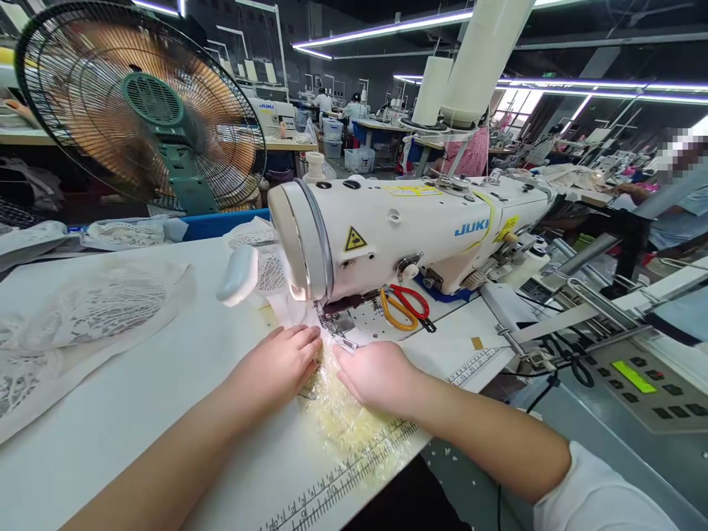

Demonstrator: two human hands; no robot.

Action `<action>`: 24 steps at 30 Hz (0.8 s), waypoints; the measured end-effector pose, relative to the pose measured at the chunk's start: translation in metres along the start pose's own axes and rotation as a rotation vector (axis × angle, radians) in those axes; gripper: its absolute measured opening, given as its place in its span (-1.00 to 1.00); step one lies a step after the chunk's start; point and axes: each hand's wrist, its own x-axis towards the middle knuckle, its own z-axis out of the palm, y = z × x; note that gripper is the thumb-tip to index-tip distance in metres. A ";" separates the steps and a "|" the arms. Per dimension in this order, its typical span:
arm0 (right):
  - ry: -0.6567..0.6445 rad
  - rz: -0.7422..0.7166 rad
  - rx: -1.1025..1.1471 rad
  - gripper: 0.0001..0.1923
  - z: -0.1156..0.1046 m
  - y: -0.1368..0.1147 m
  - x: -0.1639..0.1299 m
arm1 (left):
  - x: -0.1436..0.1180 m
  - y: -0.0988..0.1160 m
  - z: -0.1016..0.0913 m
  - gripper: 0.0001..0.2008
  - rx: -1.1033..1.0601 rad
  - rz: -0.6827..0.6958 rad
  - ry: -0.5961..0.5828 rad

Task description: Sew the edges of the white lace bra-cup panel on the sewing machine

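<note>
Below the needle area of a white sewing machine [365, 236], both of my hands work on a pale yellow, shiny sheer fabric [343, 420]. My left hand [285, 365] is closed at its left edge, fingers together and tips close to the presser foot. On the other side, my right hand [381, 376] has curled fingers gripping the fabric near the metal plate. The fabric spreads toward the table's front edge between my wrists. White lace [271, 258] lies behind the machine head. The needle and the undersides of my fingers are hidden.
Red- and yellow-handled snips [406, 306] lie on the machine bed. A printed ruler strip [326, 490] follows the table's front edge. More lace pieces [105, 310] lie at left. A large fan [149, 110] stands behind, and a control panel [636, 380] is at right.
</note>
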 end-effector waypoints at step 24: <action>0.644 -0.129 0.147 -0.65 0.075 0.010 -0.012 | 0.000 -0.008 0.002 -0.58 0.073 -0.144 -0.060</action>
